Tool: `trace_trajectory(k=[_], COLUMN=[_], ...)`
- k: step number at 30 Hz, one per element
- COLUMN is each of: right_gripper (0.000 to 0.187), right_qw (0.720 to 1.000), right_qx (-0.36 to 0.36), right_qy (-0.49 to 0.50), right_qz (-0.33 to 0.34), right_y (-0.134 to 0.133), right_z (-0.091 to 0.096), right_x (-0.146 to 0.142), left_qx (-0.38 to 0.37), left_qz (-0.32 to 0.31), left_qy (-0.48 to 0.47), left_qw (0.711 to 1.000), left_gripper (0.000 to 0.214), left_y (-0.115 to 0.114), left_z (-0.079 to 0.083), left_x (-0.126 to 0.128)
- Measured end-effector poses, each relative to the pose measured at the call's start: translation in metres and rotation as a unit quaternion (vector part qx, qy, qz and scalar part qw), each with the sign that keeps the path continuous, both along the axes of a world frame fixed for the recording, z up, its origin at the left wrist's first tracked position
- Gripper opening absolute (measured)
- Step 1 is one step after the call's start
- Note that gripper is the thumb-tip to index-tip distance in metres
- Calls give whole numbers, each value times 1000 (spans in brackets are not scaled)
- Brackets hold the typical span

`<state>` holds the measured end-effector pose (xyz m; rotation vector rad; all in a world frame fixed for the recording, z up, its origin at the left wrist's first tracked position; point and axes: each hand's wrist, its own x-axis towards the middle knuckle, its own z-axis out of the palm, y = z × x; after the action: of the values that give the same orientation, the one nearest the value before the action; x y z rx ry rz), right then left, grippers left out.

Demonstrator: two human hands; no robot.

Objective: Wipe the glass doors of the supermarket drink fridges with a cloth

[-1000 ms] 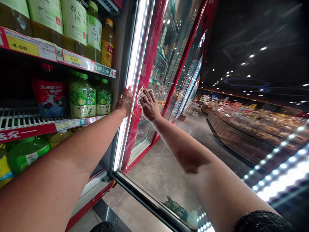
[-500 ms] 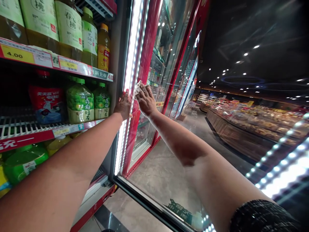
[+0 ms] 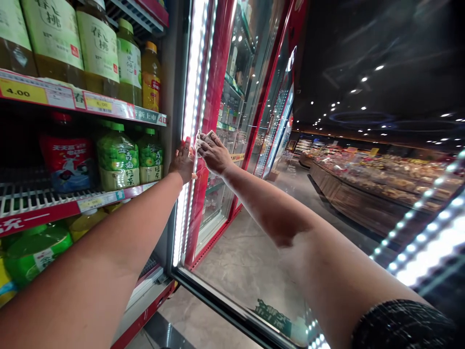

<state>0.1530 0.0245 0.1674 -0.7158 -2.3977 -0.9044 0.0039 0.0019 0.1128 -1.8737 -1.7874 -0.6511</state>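
Note:
My left hand (image 3: pixel 183 161) grips the lit edge of an open glass cooler door (image 3: pixel 236 203), fingers wrapped round it. My right hand (image 3: pixel 214 152) presses a crumpled white cloth (image 3: pixel 201 140) against the inner side of the glass near that same edge, a few centimetres right of the left hand. Both arms are stretched out forward. The cloth is mostly hidden under the right hand's fingers.
Cooler shelves (image 3: pixel 72 99) at left hold green and yellow drink bottles (image 3: pixel 116 156) with price tags. A red door frame (image 3: pixel 212 121) and further cooler doors run away behind the glass. A shop aisle and display counters (image 3: pixel 366 186) show at right.
My right hand with the cloth has slid slightly left and down along the glass toward the lit edge. My left hand has stayed on the door edge.

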Motion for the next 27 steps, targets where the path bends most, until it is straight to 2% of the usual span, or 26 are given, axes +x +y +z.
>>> trace_trajectory(k=[5, 9, 13, 18, 22, 27], right_gripper=[50, 48, 47, 49, 53, 53], right_qw=[994, 998, 1000, 997, 992, 999], right_qx=[26, 3, 1, 21, 35, 10], right_qy=[108, 54, 12, 67, 116, 29], right_qz=[-16, -16, -10, -7, -15, -26], right_y=[-3, -8, -17, -21, -16, -16], right_z=[1, -8, -15, -9, -5, -18], right_x=[12, 15, 36, 64, 63, 57], left_qx=[15, -1, -12, 11, 14, 10], left_qz=[23, 20, 21, 7, 13, -6], left_qy=[25, 15, -6, -19, -15, -46], left_qw=[999, 1000, 1000, 1000, 1000, 999], left_gripper=[117, 117, 115, 116, 115, 112], left_y=[1, 3, 6, 10, 12, 11], left_z=[-3, -2, -2, -7, -9, -10], left_x=[1, 1, 0, -2, -2, -5])
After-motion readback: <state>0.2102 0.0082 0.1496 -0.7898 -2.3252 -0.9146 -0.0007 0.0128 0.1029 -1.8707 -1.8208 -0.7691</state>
